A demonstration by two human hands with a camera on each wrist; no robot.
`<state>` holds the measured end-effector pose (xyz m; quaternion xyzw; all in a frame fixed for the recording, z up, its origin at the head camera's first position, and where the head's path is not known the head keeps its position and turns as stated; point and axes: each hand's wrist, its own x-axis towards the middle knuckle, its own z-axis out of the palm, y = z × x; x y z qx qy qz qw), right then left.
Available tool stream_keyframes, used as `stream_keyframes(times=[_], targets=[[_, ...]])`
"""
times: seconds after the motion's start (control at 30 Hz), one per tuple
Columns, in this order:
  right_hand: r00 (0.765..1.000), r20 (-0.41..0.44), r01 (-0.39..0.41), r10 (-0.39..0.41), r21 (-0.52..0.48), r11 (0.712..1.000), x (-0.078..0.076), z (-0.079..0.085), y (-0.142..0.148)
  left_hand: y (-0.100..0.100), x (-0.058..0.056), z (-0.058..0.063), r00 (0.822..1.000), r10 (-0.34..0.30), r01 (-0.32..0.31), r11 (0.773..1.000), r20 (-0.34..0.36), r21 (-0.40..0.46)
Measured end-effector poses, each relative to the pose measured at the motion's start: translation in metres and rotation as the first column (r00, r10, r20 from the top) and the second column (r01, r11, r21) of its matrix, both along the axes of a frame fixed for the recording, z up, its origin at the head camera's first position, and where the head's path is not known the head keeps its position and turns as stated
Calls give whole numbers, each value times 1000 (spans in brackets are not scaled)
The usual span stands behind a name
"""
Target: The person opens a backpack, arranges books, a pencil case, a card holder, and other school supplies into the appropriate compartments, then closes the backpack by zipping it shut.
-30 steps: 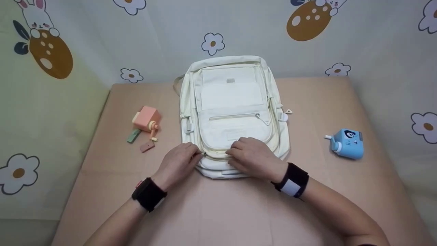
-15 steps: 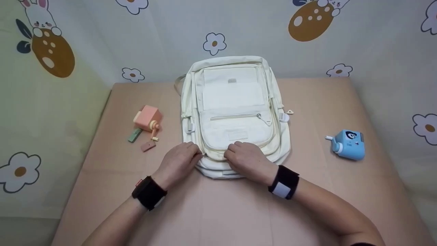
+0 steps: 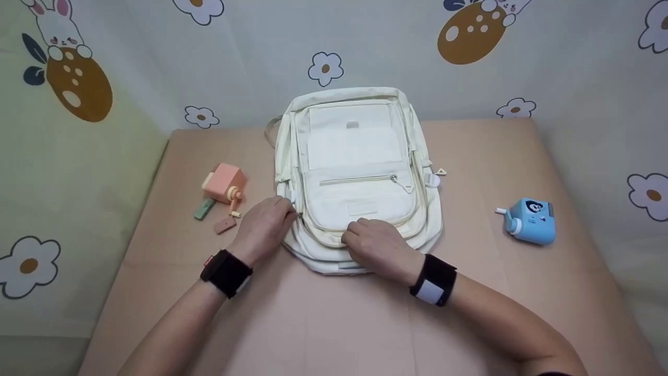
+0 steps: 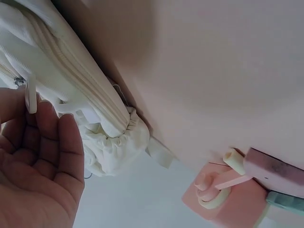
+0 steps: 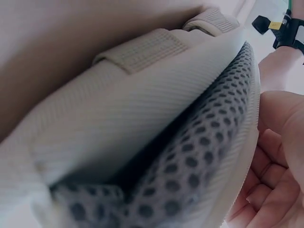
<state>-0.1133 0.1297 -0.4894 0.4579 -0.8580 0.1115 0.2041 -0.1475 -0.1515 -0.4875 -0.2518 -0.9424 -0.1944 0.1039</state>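
A cream backpack (image 3: 355, 141) lies front side up on the table. At its lower left side my left hand (image 3: 263, 224) pinches a white zipper pull (image 4: 31, 94) between thumb and fingers; the metal slider (image 4: 19, 81) shows beside it. My right hand (image 3: 380, 248) grips the zippered edge of a front compartment (image 5: 237, 156) near the backpack's bottom. In the right wrist view that compartment gapes, showing grey mesh lining (image 5: 204, 123). What lies deeper inside is dark.
Left of the backpack lie a pink crank pencil sharpener (image 3: 225, 181), a green block (image 3: 204, 209) and a dusty-pink block (image 3: 225, 225). A blue crank pencil sharpener (image 3: 531, 220) stands at the right. A patterned curtain (image 3: 261, 57) hangs behind the table (image 3: 355, 324).
My left hand has moved up and left along the backpack's side with the zipper pull. My right hand first shifted slightly left and curled its fingers more, then stayed at the lower edge.
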Motion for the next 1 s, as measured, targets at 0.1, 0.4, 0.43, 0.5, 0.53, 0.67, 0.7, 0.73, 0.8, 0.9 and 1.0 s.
stream_keyframes(times=[0.1,0.4,0.43,0.5,0.53,0.67,0.7,0.73,0.8,0.9,1.0], targets=[[1000,6,-3,3,-7,1000,0,-1,0,1,-1,0,1000,6,-6,1000,7,-2],[995,93,28,-29,15,999,1,7,-3,1,0,2,999,18,-18,1000,37,1],[994,102,32,-34,25,999,1,8,-5,1,1,1,1000,14,-15,1000,27,8],[993,112,37,-42,44,998,0,13,-8,1,1,0,1000,3,-3,1000,6,20],[992,114,39,-45,54,998,0,15,-10,0,1,-1,1000,-3,3,1000,-7,24],[993,106,39,-50,99,994,-2,26,-23,0,1,-2,999,-13,14,1000,-33,28],[993,104,41,-53,112,993,-3,28,-26,0,1,-2,999,-12,13,1000,-31,26],[993,105,44,-57,127,991,-3,30,-31,1,1,-2,1000,-9,9,1000,-27,23],[992,103,54,-71,160,986,-4,30,-38,1,1,-2,1000,-1,2,1000,-15,18],[992,75,80,-98,212,974,-4,28,-48,3,1,-2,1000,6,-6,1000,4,17],[994,12,104,-111,261,960,-3,23,-54,2,2,-2,1000,12,-13,1000,27,20]])
